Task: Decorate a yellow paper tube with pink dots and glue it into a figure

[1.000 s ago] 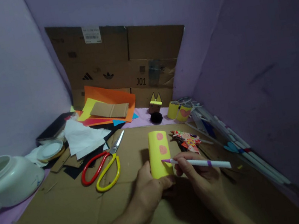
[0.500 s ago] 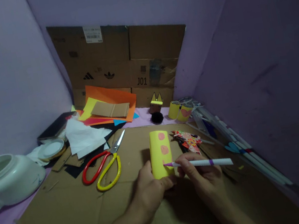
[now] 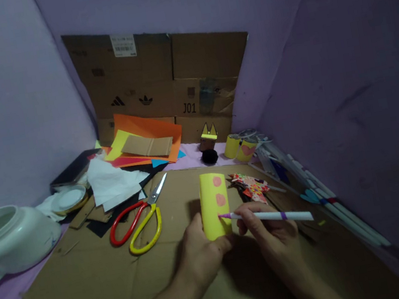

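A yellow paper-covered tube [image 3: 209, 204] stands tilted over the cardboard, two pinkish round spots in a column on its right side. My left hand [image 3: 202, 246] is closed around its lower end. Between the fingers of my right hand [image 3: 263, 223] is a white felt-tip marker [image 3: 283, 216] with a purple band. Its purple tip meets the tube below the second spot, where a small mark shows. Scissors [image 3: 144, 220] with one red and one yellow handle lie open to the left of the tube.
A white teapot-like pot [image 3: 38, 237] stands at the left. White paper [image 3: 113, 182] and an orange sheet [image 3: 149, 124] lie behind the scissors. Patterned scraps [image 3: 254, 189] lie right of the tube; yellow rolls [image 3: 247, 150] stand further back. White sticks [image 3: 348, 216] run along the right wall.
The marker tip has shifted slightly up on the tube, and my right hand has moved a little with it. The tube has turned slightly to the right in my left hand.
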### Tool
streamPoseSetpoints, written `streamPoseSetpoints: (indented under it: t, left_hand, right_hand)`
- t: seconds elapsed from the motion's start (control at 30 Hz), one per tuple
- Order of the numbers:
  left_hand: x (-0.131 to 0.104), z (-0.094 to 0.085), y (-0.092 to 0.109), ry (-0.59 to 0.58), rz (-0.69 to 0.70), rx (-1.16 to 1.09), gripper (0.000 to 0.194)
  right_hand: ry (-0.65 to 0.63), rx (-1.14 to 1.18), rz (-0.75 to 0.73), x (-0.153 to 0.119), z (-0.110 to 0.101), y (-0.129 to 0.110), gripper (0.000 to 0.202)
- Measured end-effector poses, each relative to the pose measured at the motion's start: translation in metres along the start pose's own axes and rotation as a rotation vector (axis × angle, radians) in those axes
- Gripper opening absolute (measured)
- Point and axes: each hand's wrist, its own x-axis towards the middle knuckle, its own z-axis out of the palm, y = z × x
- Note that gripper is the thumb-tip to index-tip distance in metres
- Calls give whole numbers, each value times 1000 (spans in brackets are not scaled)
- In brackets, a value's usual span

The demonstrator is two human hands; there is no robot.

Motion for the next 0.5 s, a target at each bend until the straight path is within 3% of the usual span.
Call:
streamPoseSetpoints:
  t: [0.5]
  left_hand:
    - [0, 1, 3, 0, -21, -35, 44]
  right_hand:
    - [-1, 18, 31, -1, 1, 6, 18]
